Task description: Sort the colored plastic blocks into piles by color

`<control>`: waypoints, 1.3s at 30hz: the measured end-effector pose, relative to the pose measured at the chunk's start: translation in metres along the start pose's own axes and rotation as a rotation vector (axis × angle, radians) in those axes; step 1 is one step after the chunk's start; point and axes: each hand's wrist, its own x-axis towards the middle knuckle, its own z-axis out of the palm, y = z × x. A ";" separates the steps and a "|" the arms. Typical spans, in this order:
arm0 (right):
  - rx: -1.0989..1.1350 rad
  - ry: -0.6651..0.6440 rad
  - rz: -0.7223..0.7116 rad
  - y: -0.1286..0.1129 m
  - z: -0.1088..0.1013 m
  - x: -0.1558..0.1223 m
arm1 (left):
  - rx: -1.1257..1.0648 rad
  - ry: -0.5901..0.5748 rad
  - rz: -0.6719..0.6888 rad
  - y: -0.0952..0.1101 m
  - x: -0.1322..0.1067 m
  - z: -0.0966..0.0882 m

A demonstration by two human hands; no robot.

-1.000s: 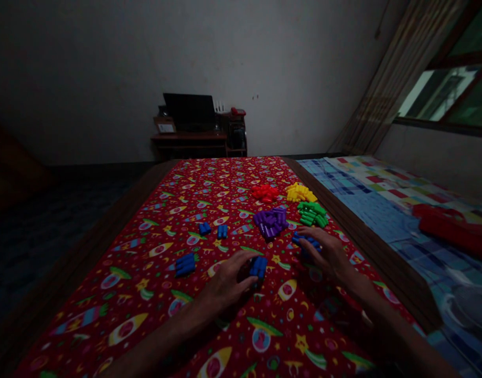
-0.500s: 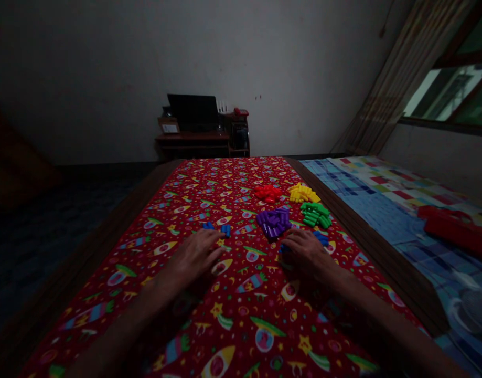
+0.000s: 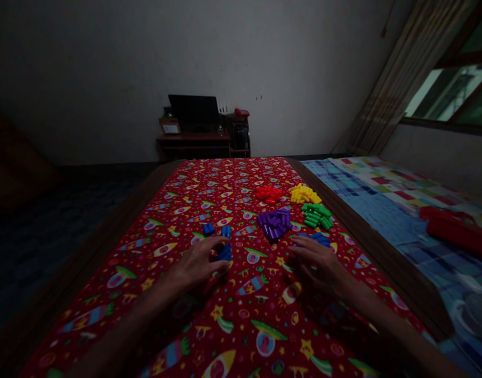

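My left hand (image 3: pixel 199 261) is low over the red patterned cloth, thumb and forefinger apart. Between their tips lies a dark blue plastic block (image 3: pixel 225 253); any contact is hard to make out. Just beyond the fingers are two more small blue pieces, one ribbed blue block (image 3: pixel 225 231) and a shorter blue block (image 3: pixel 208 229). Over on the right, my right hand (image 3: pixel 317 258) has its fingers stretched and spread, with nothing visible in them. Its fingertips are at the near side of a blue block pile (image 3: pixel 319 239), partly covering it.
Heaps of purple blocks (image 3: pixel 275 224), green blocks (image 3: pixel 317 216), red blocks (image 3: pixel 269 194) and yellow blocks (image 3: pixel 305 193) lie beyond my right hand. A bed with a blue plaid sheet (image 3: pixel 390 215) adjoins the right side. A desk with a monitor (image 3: pixel 194 113) stands by the wall.
My left hand has drawn slightly nearer, and a third blue block now shows by its fingers. My right hand has shifted right and its fingers have spread, uncovering cloth near the purple heap.
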 end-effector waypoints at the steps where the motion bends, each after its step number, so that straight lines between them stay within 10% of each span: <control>1: 0.019 0.013 -0.011 -0.012 0.007 0.007 | -0.149 -0.018 0.013 0.010 0.001 0.012; 8: 0.066 -0.088 -0.237 -0.053 0.040 0.041 | -0.743 -0.250 0.078 0.031 -0.007 0.069; 17: -0.187 0.219 0.192 0.012 0.002 0.013 | 0.082 0.328 0.407 -0.016 0.021 0.029; 26: -0.190 0.309 0.371 0.040 -0.008 0.003 | 0.358 0.290 0.472 -0.035 0.050 0.037; 32: 0.019 0.246 0.222 0.003 0.000 0.016 | -0.054 0.249 0.296 -0.008 0.040 0.041; 39: 0.017 0.040 -0.170 -0.042 0.035 0.034 | -0.768 -0.123 0.095 0.039 0.022 0.075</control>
